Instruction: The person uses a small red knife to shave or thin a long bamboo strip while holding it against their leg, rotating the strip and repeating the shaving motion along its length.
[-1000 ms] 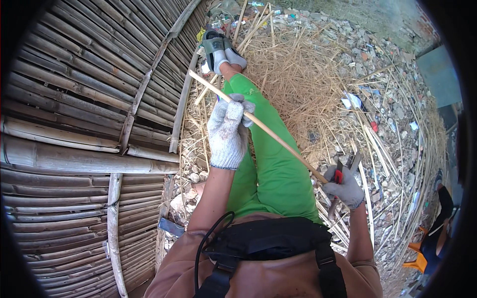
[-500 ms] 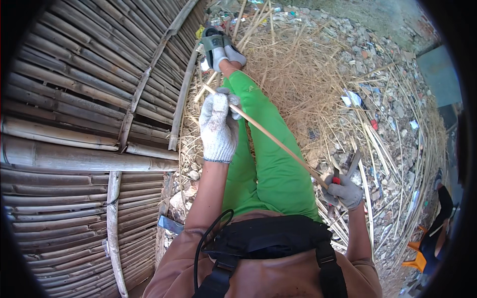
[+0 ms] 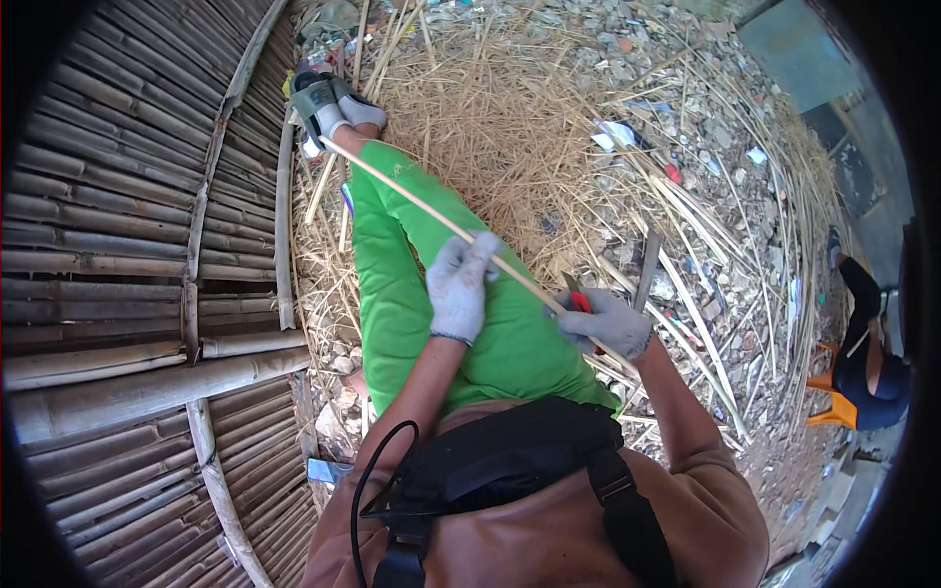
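A long, thin, pale bamboo stick (image 3: pixel 402 193) runs slantwise over my green-trousered legs (image 3: pixel 392 265), from near my feet down to the right. My left hand (image 3: pixel 459 294), in a whitish knit glove, is closed on the stick about its middle. Near the stick's lower end is my gloved right hand (image 3: pixel 613 323), closed around a red-handled tool (image 3: pixel 580 301) with a dark metal part. The stick passes along this hand's palm side, partly hidden by the fingers. A flat grey blade (image 3: pixel 649 269) shows just beyond the right hand; whether it belongs to the held tool I cannot tell.
A bamboo slat wall (image 3: pixel 118 235) stands close on my left. Dry straw shavings (image 3: pixel 470 127) and split bamboo strips (image 3: pixel 701 372) cover the rubble ground. A blue-grey flat object (image 3: pixel 326 470) lies by my left elbow. Far right, another person (image 3: pixel 867 382) sits on an orange seat (image 3: pixel 831 404).
My left hand has slid along the stick toward my right hand and come lower. More stick now extends beyond it toward my feet. The view has swung right.
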### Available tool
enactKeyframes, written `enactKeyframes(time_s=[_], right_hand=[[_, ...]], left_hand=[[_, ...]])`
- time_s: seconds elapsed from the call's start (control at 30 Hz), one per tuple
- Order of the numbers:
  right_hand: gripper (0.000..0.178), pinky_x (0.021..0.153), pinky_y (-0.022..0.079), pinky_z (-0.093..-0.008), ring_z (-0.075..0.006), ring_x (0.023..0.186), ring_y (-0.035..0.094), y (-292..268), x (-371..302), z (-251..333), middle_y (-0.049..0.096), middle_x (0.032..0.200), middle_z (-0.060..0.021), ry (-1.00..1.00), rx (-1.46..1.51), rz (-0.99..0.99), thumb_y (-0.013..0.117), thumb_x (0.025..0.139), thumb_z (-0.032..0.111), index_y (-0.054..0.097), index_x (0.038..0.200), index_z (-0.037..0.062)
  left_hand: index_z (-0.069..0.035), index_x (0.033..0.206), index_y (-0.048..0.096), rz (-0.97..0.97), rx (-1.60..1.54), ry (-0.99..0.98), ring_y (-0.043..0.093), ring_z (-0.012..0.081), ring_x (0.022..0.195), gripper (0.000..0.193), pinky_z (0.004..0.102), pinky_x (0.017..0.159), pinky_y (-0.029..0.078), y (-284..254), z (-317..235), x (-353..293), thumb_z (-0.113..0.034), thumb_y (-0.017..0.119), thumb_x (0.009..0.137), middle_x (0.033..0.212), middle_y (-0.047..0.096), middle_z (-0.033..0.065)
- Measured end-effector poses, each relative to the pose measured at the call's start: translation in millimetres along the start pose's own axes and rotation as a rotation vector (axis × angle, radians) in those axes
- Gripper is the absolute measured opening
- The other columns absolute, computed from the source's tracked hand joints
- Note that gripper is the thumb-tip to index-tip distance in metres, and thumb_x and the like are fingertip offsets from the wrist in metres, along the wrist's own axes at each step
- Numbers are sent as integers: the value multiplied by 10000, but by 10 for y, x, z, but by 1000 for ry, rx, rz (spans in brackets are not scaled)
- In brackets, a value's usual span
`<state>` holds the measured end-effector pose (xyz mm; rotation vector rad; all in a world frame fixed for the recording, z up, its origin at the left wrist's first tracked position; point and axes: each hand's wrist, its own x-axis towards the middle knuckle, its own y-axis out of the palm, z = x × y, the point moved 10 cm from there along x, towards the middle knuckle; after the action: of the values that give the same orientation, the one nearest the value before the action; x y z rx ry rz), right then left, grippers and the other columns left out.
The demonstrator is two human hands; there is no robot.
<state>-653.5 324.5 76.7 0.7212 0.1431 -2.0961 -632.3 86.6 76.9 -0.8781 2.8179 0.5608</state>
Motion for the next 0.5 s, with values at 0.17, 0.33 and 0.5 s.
enactKeyframes(time_s=[0.17,0.33,0.5], right_hand=[[280,525,480,-261,-85,597,613,-253,-143,-183,672,792,-15,49,-32,-121,769,1028,230,723,1151,-17],[284,480,445,-261,-94,522,562,-231,-148,-230,663,754,-30,38,62,-113,725,1034,215,721,1148,-46],[251,504,472,-263,-97,536,575,-171,-221,-263,670,781,-24,82,150,-60,714,1055,205,725,1178,-14]], left_hand=[[-15,1103,705,-49,-80,43,620,123,737,249,277,668,510,-541,-153,410,-258,758,1113,936,740,77],[20,1115,688,13,-306,47,596,124,722,290,281,650,502,-474,-71,393,-268,712,1145,949,753,114],[56,1253,676,118,-400,70,626,140,773,324,299,693,529,-350,-72,336,-256,672,1166,1013,779,139]])
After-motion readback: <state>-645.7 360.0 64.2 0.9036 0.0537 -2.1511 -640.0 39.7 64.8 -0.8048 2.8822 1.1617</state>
